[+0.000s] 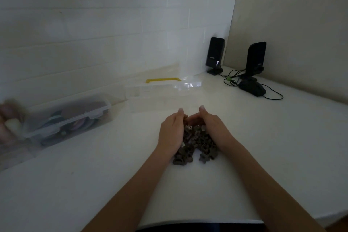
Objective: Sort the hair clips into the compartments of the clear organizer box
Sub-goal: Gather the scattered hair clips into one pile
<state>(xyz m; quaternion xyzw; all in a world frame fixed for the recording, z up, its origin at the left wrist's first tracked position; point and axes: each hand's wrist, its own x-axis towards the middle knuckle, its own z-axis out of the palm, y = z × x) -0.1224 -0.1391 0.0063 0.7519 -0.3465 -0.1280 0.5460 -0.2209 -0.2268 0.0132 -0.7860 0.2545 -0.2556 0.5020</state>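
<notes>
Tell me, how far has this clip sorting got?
Barely begun. Done: the clear organizer box with the yellow handle stands open on the table, and no clips show in it. In hand: the left hand and right hand cup the pile of dark hair clips from both sides. Left: nearly all the sorting into compartments.

Both forearms reach forward side by side. The left hand (pixel 172 132) and right hand (pixel 214 128) stand on edge, palms facing each other, fingers loosely cupped, fingertips nearly meeting at the far side.
</notes>
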